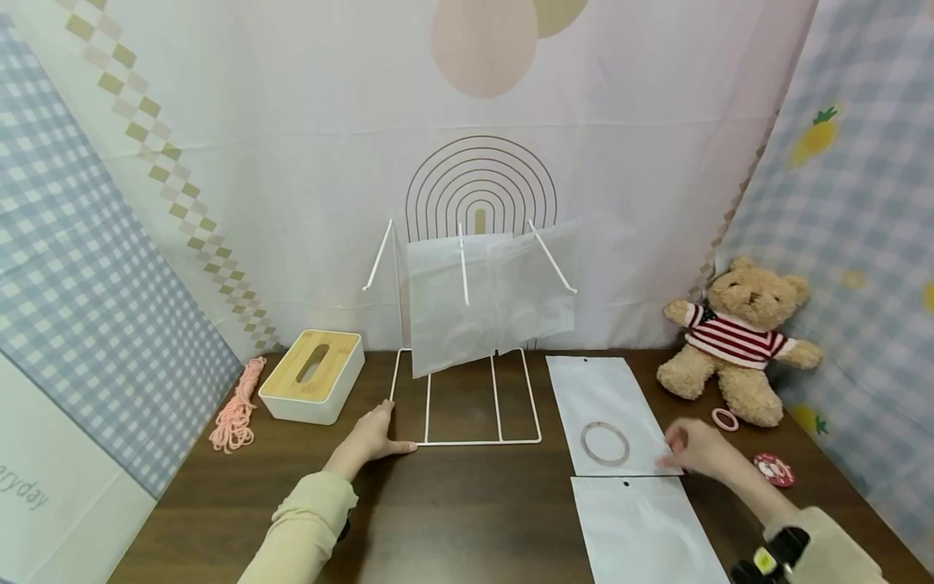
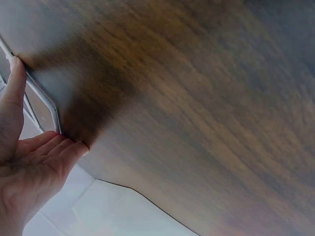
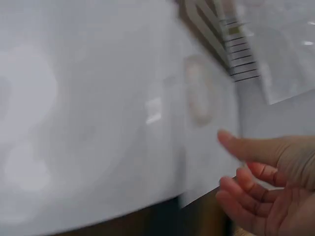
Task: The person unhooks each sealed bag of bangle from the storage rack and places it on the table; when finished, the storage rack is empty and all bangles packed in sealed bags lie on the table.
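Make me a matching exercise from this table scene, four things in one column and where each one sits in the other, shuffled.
Things:
1. teddy bear
2. pink rope
3. left hand
4. thin ring

Places:
A. on the front left corner of the wire rack
B. on the upper white pouch
C. at the table's far right
D. left of the tissue box

Pairs: 1-C, 2-D, 3-A, 4-B

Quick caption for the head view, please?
Left hand rests on white wire rack; right hand touches white flat pouch holding a ring.
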The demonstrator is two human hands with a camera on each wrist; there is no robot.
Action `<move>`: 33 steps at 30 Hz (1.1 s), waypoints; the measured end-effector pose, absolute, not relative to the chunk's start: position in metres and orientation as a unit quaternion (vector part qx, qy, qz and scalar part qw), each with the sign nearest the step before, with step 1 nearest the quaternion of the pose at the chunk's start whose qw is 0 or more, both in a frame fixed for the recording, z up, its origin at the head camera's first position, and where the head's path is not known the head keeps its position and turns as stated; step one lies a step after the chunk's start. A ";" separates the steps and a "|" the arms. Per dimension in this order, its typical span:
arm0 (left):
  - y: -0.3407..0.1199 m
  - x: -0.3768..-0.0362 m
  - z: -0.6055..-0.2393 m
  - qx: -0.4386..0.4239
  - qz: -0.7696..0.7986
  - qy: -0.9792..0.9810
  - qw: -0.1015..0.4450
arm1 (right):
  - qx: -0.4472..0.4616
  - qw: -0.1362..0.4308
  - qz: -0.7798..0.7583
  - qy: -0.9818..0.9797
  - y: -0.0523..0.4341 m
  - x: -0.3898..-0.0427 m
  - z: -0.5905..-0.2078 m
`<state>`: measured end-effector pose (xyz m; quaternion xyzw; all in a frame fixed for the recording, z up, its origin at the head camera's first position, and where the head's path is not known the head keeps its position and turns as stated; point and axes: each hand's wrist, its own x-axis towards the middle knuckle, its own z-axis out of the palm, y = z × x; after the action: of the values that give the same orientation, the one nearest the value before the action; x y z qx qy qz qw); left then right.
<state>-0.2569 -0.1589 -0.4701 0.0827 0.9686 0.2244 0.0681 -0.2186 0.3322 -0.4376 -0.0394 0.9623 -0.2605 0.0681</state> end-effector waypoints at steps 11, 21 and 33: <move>-0.160 -0.256 -0.474 0.071 0.242 0.966 0.052 | -0.099 0.010 -0.420 0.902 0.257 -0.327 -0.331; -0.153 -0.257 -0.475 0.078 0.241 0.967 0.025 | -0.077 -0.063 -0.547 0.831 0.228 -0.376 -0.286; -0.158 -0.258 -0.476 0.062 0.237 0.969 0.035 | -0.107 -0.128 -0.561 0.811 0.235 -0.357 -0.281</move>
<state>-0.2576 -0.1578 -0.4761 0.0624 0.9689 0.2370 0.0350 -0.3573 0.2345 -0.2814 -0.1071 0.8109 -0.5610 -0.1276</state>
